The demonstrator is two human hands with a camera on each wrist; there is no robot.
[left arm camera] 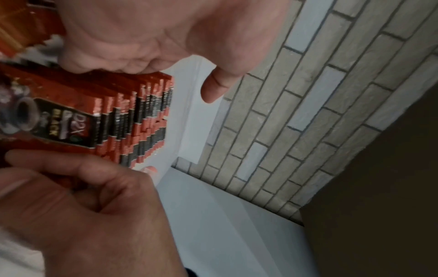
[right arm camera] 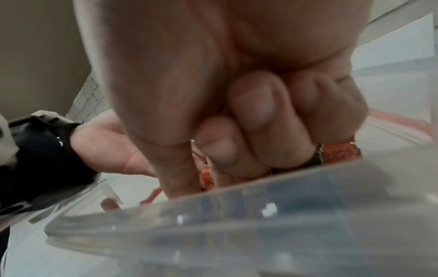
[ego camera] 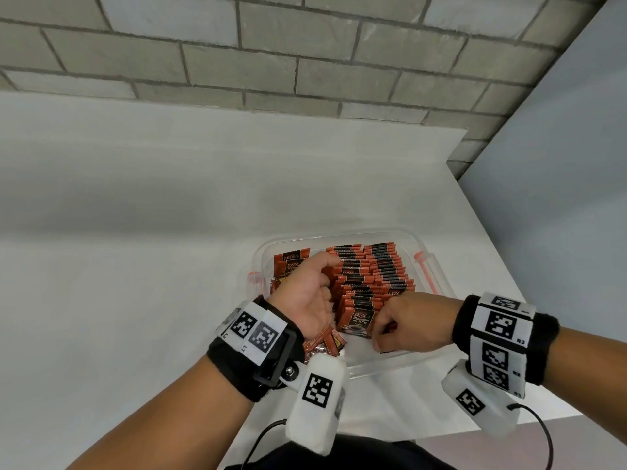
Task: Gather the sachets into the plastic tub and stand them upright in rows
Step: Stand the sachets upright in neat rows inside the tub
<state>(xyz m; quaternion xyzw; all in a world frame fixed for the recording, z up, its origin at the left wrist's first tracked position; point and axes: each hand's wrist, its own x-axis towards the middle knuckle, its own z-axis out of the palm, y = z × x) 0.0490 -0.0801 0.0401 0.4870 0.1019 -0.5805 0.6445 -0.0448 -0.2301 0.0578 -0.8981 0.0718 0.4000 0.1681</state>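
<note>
A clear rectangular plastic tub (ego camera: 428,246) with orange clips on its sides sits on the white table (ego camera: 135,232), close to the table's right edge and near its front edge. Inside it, red-and-black coffee sachets (ego camera: 380,269) stand upright in rows that fill the far and right parts of the tub. A few more sachets of the same kind (ego camera: 325,344) lie loose and flat at the tub's near left corner, under the left wrist.

The left hand (ego camera: 305,293) reaches into the left part of the tub, its fingers curled down against the left face of the standing rows; the thumb sticks out free. Whether this grip actually holds a sachet cannot be told.

The right hand (ego camera: 410,320) is at the near end of the rows, just inside the tub's near wall. Its grip is narrow, the fingers (right arm camera: 258,120) curled tight around one red sachet (right arm camera: 341,151), whose edge shows beyond the knuckles.

A grey brick wall (ego camera: 271,56) rises behind the table's far edge.
</note>
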